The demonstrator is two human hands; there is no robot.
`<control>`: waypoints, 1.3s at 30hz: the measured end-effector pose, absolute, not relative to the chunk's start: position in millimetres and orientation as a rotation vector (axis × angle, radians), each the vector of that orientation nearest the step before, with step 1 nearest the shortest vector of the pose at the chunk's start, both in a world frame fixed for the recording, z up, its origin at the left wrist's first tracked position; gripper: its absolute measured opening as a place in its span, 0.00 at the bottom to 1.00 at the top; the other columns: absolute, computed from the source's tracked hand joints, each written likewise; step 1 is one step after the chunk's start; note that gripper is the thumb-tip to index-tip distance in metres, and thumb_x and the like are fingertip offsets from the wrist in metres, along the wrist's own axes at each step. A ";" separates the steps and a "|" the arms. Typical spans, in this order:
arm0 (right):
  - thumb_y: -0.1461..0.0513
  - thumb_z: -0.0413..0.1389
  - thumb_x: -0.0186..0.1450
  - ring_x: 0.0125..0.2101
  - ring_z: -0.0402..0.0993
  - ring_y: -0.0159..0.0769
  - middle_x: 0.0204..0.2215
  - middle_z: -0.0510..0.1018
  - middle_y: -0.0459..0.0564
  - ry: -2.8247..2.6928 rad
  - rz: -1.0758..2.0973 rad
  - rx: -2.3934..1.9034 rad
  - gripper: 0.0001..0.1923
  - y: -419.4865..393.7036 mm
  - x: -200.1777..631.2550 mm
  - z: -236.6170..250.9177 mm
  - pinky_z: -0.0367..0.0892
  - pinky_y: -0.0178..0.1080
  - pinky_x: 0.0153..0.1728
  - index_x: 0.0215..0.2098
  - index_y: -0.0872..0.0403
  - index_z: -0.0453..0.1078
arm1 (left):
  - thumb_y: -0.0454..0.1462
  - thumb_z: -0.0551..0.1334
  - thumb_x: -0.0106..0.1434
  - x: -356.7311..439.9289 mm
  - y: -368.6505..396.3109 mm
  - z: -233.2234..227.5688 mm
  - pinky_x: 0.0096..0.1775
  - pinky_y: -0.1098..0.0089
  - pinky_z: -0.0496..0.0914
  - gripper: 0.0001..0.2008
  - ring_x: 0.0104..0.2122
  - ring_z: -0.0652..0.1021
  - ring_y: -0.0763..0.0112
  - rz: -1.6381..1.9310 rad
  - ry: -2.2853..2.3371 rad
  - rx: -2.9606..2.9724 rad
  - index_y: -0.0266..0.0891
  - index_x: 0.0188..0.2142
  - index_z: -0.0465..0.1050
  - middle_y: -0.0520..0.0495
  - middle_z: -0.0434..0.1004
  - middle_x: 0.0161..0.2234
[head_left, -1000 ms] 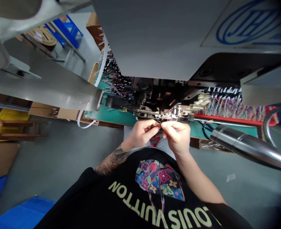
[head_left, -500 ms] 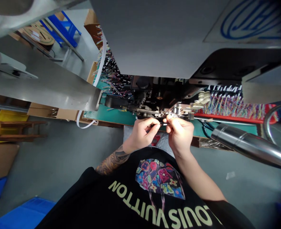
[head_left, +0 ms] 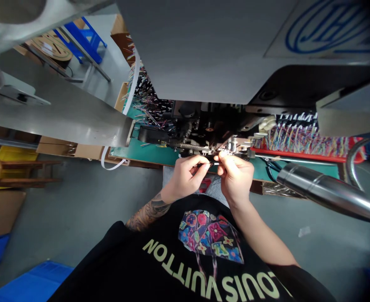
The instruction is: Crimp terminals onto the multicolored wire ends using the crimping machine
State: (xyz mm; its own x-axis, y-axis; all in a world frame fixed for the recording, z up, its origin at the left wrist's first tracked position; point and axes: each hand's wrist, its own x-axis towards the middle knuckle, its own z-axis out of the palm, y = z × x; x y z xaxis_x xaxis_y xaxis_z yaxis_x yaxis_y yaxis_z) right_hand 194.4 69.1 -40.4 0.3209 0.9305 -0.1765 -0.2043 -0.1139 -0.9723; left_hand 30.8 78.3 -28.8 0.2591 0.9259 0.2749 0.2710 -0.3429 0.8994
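Left hand (head_left: 185,176) and right hand (head_left: 238,178) pinch something thin (head_left: 214,163); machine (head_left: 200,54) overhangs; red tray (head_left: 298,155) nearby

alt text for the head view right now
A person's left hand and right hand pinch a tiny, indistinct item before a grey machine. Coloured wires lie in a red tray to the right.

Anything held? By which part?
Yes, a small dark-and-white piece, too small to identify. The left hand pinches its left end; the right hand seems to pinch its right end, partly hidden.
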 end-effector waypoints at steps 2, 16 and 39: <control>0.49 0.71 0.72 0.20 0.64 0.31 0.18 0.75 0.45 -0.821 1.122 -1.334 0.19 66.6 197.7 -42.6 0.59 0.39 0.24 0.28 0.51 0.83 | 0.38 0.66 0.79 27.7 78.3 -28.6 0.34 0.68 0.72 0.09 0.29 0.79 0.71 1.052 1.103 1.749 0.39 0.40 0.82 0.48 0.84 0.32; 0.51 0.78 0.65 0.19 0.64 0.31 0.25 0.81 0.44 -1.147 1.337 -1.191 0.17 26.7 206.1 -35.7 0.61 0.38 0.21 0.39 0.48 0.77 | 0.52 0.84 0.56 22.9 69.3 -53.7 0.54 0.43 0.83 0.22 0.56 0.87 0.44 0.921 0.662 0.716 0.43 0.34 0.79 0.39 0.88 0.55; 0.57 0.65 0.78 0.40 0.85 0.44 0.35 0.89 0.51 -1.848 0.891 -1.126 0.09 29.7 236.7 -44.6 0.76 0.50 0.47 0.39 0.48 0.85 | 0.47 0.81 0.67 27.5 57.6 -50.6 0.38 0.63 0.71 0.15 0.35 0.78 0.65 1.054 0.886 1.395 0.41 0.36 0.83 0.47 0.81 0.34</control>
